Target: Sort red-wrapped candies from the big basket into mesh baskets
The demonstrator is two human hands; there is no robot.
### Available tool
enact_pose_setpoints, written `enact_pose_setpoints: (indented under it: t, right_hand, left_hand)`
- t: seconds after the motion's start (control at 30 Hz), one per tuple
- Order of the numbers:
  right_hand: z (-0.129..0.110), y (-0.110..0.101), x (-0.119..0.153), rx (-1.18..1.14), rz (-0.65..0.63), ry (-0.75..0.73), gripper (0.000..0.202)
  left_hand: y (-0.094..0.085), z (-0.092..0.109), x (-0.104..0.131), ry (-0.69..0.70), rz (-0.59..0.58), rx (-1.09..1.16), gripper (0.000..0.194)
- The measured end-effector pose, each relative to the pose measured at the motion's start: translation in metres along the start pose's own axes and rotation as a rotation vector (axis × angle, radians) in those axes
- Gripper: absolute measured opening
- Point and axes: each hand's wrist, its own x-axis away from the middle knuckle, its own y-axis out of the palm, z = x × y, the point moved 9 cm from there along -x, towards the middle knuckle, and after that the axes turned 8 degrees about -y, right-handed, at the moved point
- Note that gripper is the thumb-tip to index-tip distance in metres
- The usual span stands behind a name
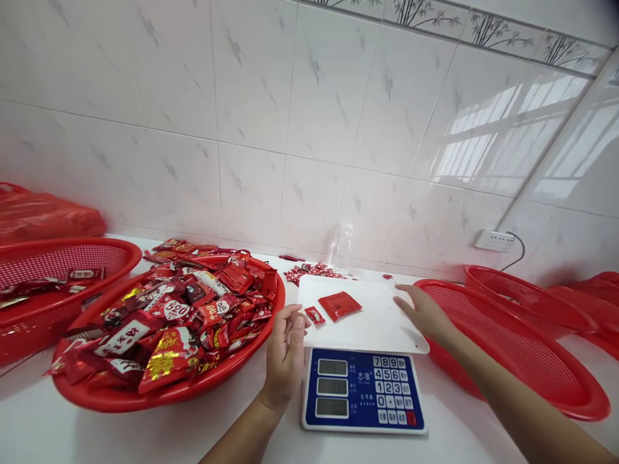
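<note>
A white scale tray (382, 322) sits on a digital scale (365, 393) with a blue keypad panel and three small grey displays. On the tray lie a flat red packet (340, 305) and a smaller red wrapped piece (314, 315). My left hand (287, 351) is at the tray's left edge, its fingers loosely curved and nothing visible in them. Over the tray's right side reaches my right hand (425, 316), fingers stretched out and apart. Whether either hand presses on the tray is hard to tell.
Left of the scale, a red basket (104, 406) is heaped with red packets; another red basket (24, 328) stands beyond it. Red baskets (522, 361) also stand at right. Small packets (314, 270) lie behind the tray, before the tiled wall (314, 193). A power strip (496, 240) is at right.
</note>
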Motion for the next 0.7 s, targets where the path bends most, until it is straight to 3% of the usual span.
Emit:
enact_pose_setpoints:
  t: [0.17,0.3,0.47,0.6,0.7]
  right_hand:
    - [-0.115,0.053,-0.022,-0.163,-0.184,-0.187,0.063]
    - [-0.162,0.081,-0.037,-0.161,-0.287,-0.186,0.075]
    - [-0.180,0.094,-0.039,-0.103,-0.329,-0.238,0.063]
    - [-0.177,0.085,-0.031,-0.075,-0.307,-0.347,0.040]
    - [-0.167,0.076,-0.024,-0.035,-0.271,-0.411,0.035]
  left_hand:
    - [-0.002,-0.003,-0.001,-0.018,-0.002,0.006,0.025]
    - [-0.003,-0.006,-0.002,-0.038,-0.006,-0.002,0.026]
    - [-0.001,-0.009,-0.003,-0.070,-0.020,-0.041,0.028]
    - [0.003,-0.008,-0.002,-0.060,-0.046,-0.076,0.027]
    - [0.005,-0.008,-0.002,-0.069,-0.063,-0.079,0.026]
